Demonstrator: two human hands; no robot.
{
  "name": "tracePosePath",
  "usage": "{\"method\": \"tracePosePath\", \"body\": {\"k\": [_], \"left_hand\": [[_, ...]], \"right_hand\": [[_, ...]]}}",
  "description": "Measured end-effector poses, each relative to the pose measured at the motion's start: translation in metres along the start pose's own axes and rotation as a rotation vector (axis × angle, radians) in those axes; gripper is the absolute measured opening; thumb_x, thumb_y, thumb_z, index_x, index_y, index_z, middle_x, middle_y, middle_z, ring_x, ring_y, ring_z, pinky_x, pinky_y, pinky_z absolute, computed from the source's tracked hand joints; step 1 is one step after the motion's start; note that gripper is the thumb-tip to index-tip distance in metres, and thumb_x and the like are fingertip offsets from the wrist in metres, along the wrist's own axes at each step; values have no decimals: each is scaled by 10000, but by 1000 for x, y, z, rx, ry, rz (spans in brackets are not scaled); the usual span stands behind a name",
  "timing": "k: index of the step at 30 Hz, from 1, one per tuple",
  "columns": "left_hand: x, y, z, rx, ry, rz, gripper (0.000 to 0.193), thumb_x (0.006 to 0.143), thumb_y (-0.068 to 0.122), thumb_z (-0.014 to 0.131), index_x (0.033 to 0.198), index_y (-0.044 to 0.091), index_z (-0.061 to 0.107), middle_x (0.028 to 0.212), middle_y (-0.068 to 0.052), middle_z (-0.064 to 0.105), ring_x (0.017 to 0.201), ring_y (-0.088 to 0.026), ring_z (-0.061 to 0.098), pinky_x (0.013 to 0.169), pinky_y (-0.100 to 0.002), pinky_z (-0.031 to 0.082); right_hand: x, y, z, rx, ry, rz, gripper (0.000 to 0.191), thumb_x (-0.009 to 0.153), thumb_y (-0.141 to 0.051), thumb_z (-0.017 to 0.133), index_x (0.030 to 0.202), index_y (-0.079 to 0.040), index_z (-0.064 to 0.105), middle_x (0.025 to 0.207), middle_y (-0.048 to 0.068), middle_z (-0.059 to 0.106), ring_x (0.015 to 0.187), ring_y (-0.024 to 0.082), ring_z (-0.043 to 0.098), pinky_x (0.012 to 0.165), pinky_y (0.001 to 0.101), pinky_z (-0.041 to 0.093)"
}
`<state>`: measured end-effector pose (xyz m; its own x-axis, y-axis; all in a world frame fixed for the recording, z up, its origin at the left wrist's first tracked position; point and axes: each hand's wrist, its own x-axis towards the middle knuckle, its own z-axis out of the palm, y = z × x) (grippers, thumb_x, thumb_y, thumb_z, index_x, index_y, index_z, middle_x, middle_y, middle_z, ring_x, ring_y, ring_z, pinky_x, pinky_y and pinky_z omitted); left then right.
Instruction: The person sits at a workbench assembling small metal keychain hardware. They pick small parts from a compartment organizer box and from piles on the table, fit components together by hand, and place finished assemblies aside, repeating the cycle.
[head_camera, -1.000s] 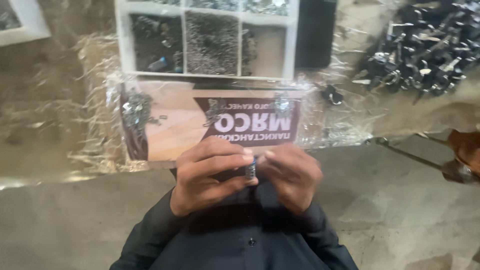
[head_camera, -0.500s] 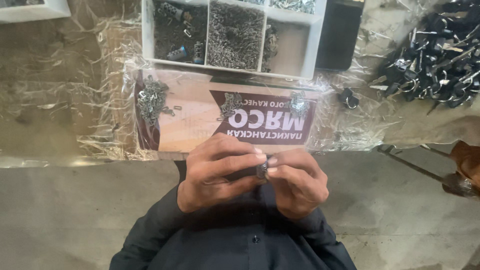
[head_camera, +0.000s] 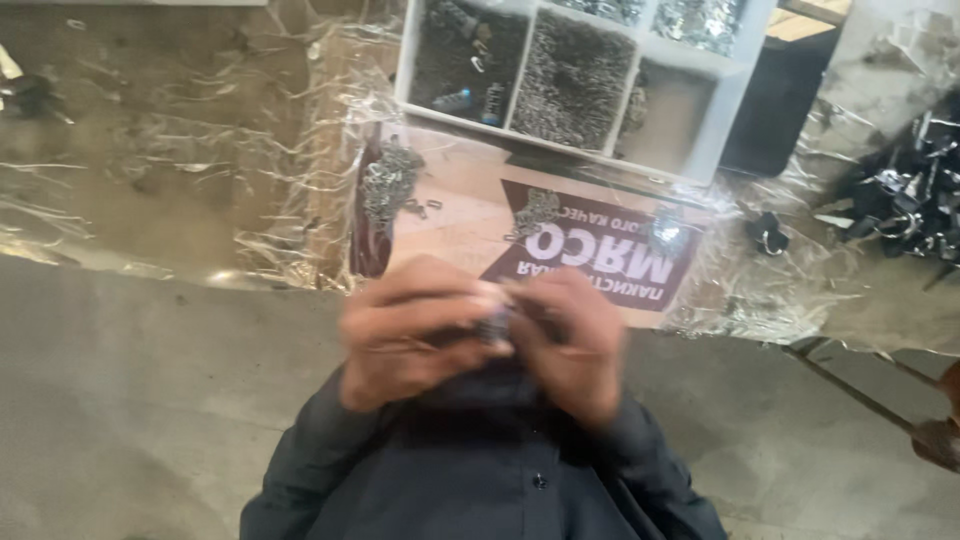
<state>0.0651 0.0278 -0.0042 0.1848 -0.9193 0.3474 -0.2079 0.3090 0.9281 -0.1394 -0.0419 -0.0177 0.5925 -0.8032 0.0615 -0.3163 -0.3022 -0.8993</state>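
Observation:
My left hand (head_camera: 415, 325) and my right hand (head_camera: 570, 335) meet close to my chest, fingers curled together around a small dark metal part (head_camera: 493, 325). The picture is blurred, so the part's shape is unclear. Both hands hover just in front of a printed cardboard sheet (head_camera: 470, 215) that lies on the table under clear plastic film. Small heaps of metal pieces (head_camera: 388, 180) rest on that sheet. Dark sleeves cover both my forearms.
A white compartment tray (head_camera: 712, 140) with small metal parts stands behind the cardboard. A pile of dark metal clips (head_camera: 905, 200) lies at the right. Crinkled plastic film (head_camera: 200, 170) covers the table's left side. Concrete floor shows below the table edge.
The view has swung left and tilted, so the tray and cardboard now sit further right. My hands stay pressed together on the small part and look blurrier.

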Motion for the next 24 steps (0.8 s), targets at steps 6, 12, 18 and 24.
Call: {"method": "tracePosePath", "body": {"k": [6,12,18,24], "left_hand": [[-29,13,-46,154,316,-118,426,749,103,950,1108,31,731,1171,-115,703,915,-178,696,762,-280,599],[-27,4,-29,159,263,-33,428,755,133,949,1097,58,703,1134,-100,698,995,-242,710,851,-336,597],[-7,-7,10,-37,-12,-23,424,743,99,936,1102,45,717,1105,-106,712,941,-251,720,774,-343,610],[9,-6,36,-53,-140,59,439,759,107,942,1139,65,728,1132,-89,720,947,-254,715,836,-352,592]], "right_hand": [[49,-27,52,-562,-83,-241,627,931,-396,803,1427,-63,614,1033,81,569,873,241,604,709,368,502],[19,-7,4,-612,-79,-433,429,927,-263,754,1293,-49,692,1198,84,624,1003,256,637,848,384,548],[-27,21,-31,101,35,-197,139,895,-7,788,1011,-62,733,1002,83,727,918,243,725,799,343,575],[-36,11,-35,-103,332,-149,209,788,71,821,958,-11,730,979,141,742,887,246,737,778,335,598]]}}
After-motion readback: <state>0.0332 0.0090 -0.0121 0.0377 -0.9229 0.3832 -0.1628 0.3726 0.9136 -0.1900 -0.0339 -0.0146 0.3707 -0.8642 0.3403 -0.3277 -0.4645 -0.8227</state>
